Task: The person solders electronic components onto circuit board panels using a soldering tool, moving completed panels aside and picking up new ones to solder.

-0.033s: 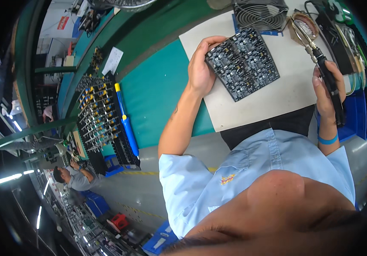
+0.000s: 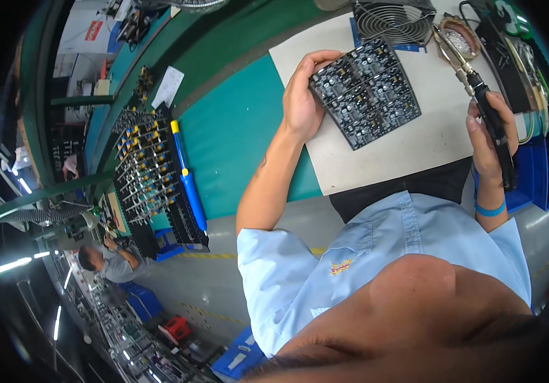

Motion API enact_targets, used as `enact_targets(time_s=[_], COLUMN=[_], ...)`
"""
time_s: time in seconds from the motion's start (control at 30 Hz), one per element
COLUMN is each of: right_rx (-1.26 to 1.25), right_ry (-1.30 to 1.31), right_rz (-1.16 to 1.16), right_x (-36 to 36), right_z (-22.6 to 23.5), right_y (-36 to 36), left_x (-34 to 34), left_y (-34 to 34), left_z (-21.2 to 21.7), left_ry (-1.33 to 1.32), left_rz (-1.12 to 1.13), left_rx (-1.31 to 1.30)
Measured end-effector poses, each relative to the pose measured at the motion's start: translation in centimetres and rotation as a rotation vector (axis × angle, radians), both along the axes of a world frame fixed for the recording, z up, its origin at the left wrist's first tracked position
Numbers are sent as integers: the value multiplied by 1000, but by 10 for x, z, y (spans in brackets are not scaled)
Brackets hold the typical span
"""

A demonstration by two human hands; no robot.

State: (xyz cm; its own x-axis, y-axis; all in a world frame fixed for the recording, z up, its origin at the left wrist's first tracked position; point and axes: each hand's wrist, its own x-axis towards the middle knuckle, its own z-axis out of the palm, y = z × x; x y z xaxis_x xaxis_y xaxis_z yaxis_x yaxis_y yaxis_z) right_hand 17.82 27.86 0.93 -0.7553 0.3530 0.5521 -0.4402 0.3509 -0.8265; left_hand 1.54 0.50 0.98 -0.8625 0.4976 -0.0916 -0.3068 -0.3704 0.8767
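Observation:
My left hand [image 2: 304, 96] is closed on the left edge of a dark circuit board panel [image 2: 369, 92], crowded with small components. The panel is tilted above a pale sheet [image 2: 440, 137] on the bench. At the right, my right hand [image 2: 493, 137] wraps round the black handle of a soldering iron [image 2: 490, 115]. Its metal end points up and away, beside a round tip cleaner with wire wool [image 2: 463, 41]. The soldering iron is apart from the panel.
A fan with a round wire guard [image 2: 394, 24] stands beyond the panel. A blue and yellow solder sucker [image 2: 189, 185] lies at the left, beside a rack of several boards [image 2: 143, 169]. Blue bins [image 2: 533, 169] sit at the right. Another person [image 2: 112, 263] works far left.
The panel and my left hand sit very slightly further right and higher in the picture. Both grips are the same.

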Motion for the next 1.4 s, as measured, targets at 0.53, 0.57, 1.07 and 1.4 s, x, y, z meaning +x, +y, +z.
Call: enact_targets(time_s=[0.53,0.57,1.07,1.4], right_rx=[194,188,164,154], right_ry=[2,0,18,51], right_rz=[386,383,366,321], right_x=[-35,-35,-30,-30], right_z=[9,8,0,-16], right_y=[-59,-60,-54,-52], left_x=[1,2,0,-4], left_y=[1,1,0,-2], left_z=[0,0,1,-2], left_ry=[59,61,53,30], left_rz=[-5,-4,-7,-14], left_rx=[30,39,-20,-34])
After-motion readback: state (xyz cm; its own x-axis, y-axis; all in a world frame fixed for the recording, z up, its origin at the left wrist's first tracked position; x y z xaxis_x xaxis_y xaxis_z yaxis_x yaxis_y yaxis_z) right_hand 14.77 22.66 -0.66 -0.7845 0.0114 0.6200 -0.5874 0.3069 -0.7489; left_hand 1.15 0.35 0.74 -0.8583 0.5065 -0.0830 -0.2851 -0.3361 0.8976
